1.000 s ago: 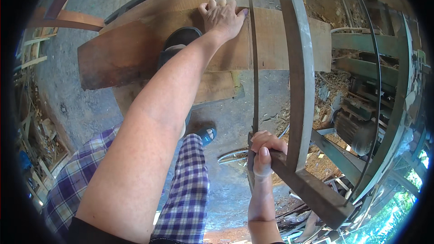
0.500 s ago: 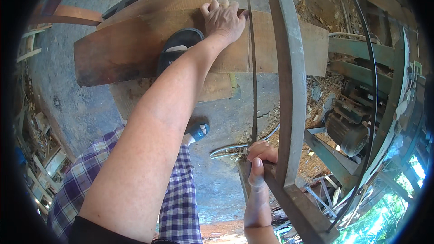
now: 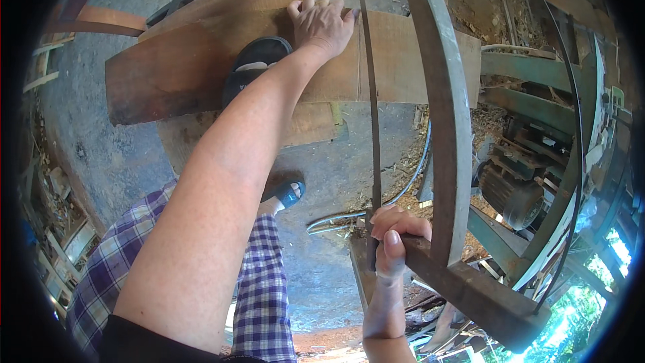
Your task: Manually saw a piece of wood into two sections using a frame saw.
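My left hand [image 3: 322,27] presses on a wooden board [image 3: 154,74] with fingers curled over its far edge, thumb beside a narrow dark saw blade [image 3: 373,148]. The blade runs lengthwise in my view, across the board at a thin cut line. My right hand [image 3: 396,245] grips the lower bar of the saw's wooden frame [image 3: 447,128], whose long beam lies right of the blade. A sandalled foot [image 3: 238,84] rests on the board beside my left hand, partly hidden by my forearm. More planks [image 3: 309,131] lie under the board.
A reddish frame [image 3: 97,23] stands at upper left. At right are a green metal stand [image 3: 531,64] and a motor [image 3: 521,202]. A cable [image 3: 423,161] crosses the concrete floor [image 3: 121,161] among wood scraps, and my other sandalled foot [image 3: 289,195] stands below the board.
The saw frame and my right hand moved slightly toward me, and since half a second ago the frame's lower end has swung right. My left hand stays on the board.
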The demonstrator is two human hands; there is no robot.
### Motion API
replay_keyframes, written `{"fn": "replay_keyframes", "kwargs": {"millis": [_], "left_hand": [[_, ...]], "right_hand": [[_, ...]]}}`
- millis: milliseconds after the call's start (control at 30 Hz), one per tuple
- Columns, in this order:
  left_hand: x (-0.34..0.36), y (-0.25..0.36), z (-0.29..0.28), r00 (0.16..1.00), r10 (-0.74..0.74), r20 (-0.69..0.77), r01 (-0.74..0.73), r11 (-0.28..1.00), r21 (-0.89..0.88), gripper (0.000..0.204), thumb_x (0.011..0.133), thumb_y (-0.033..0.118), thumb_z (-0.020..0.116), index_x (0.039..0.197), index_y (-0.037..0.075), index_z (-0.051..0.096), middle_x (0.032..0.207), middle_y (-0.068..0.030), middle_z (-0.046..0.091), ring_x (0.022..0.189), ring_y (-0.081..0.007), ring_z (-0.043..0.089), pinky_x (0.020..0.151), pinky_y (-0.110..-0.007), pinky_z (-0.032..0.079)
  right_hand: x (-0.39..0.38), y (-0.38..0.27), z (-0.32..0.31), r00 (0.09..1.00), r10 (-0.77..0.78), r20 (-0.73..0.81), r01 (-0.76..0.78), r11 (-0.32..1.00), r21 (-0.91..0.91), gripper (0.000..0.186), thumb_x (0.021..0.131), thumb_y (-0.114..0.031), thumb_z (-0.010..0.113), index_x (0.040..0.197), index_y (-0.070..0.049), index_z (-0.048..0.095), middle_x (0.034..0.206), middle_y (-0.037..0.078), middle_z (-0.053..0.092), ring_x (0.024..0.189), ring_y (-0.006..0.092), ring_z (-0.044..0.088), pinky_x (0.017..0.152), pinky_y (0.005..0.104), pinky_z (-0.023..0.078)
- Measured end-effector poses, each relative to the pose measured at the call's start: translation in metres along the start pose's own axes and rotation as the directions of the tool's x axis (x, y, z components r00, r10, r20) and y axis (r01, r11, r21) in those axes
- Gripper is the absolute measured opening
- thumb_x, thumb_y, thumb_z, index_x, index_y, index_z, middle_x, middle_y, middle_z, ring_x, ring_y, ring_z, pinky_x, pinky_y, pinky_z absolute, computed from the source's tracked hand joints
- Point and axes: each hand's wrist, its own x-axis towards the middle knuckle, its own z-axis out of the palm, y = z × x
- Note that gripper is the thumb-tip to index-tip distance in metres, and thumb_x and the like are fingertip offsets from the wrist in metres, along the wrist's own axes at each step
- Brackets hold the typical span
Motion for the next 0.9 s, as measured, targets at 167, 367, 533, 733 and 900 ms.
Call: {"fn": "replay_keyframes", "kwargs": {"millis": [167,367,533,733,900], "left_hand": [[0.000,0.001,0.001,1.000,0.001,0.014,-0.002,0.997,0.080,0.041,0.093,0.053,0.049,0.089,0.015,0.063,0.092,-0.0032,0.061,0.096,-0.0216,0.051,0.093,-0.041,0.025],[0.001,-0.001,0.002,1.000,0.001,-0.002,-0.001,0.998,0.068,0.041,0.093,0.053,0.049,0.087,0.015,0.063,0.088,-0.0032,0.061,0.094,-0.0216,0.051,0.091,-0.041,0.026],[0.001,0.001,-0.001,0.999,-0.017,0.034,0.016,0.999,0.037,0.039,0.093,0.050,0.048,0.090,0.015,0.065,0.093,-0.0042,0.063,0.099,-0.0221,0.050,0.094,-0.041,0.025],[-0.001,0.002,-0.004,1.000,-0.014,0.028,0.013,1.000,0.028,0.036,0.093,0.048,0.050,0.089,0.015,0.065,0.093,-0.0045,0.063,0.099,-0.0227,0.051,0.095,-0.042,0.025],[0.001,0.005,-0.008,0.997,-0.047,0.063,0.045,0.999,0.030,0.035,0.092,0.045,0.049,0.091,0.015,0.067,0.099,-0.0052,0.064,0.104,-0.0222,0.051,0.096,-0.041,0.025]], "right_hand": [[0.001,-0.004,-0.002,1.000,-0.003,0.023,0.003,1.000,0.006,0.022,0.085,-0.019,0.066,0.080,-0.005,0.049,0.061,0.005,0.052,0.055,0.0158,0.051,0.059,0.0350,0.046],[-0.002,-0.009,-0.001,0.999,0.023,0.030,-0.024,1.000,0.014,0.022,0.084,-0.018,0.067,0.080,-0.005,0.049,0.061,0.005,0.052,0.055,0.0158,0.051,0.059,0.0351,0.046],[-0.003,-0.015,-0.001,0.999,0.026,0.022,-0.026,1.000,0.007,0.023,0.084,-0.018,0.067,0.080,-0.005,0.048,0.060,0.005,0.051,0.055,0.0160,0.050,0.059,0.0355,0.046],[0.036,-0.002,0.011,0.999,0.041,0.030,-0.042,0.998,0.046,0.023,0.085,-0.018,0.066,0.081,-0.005,0.047,0.061,0.006,0.051,0.055,0.0166,0.049,0.060,0.0366,0.046],[0.057,0.008,0.016,0.991,0.130,0.029,-0.131,0.991,0.017,0.022,0.086,-0.017,0.064,0.081,-0.004,0.047,0.062,0.006,0.053,0.056,0.0151,0.048,0.061,0.0359,0.046]]}}
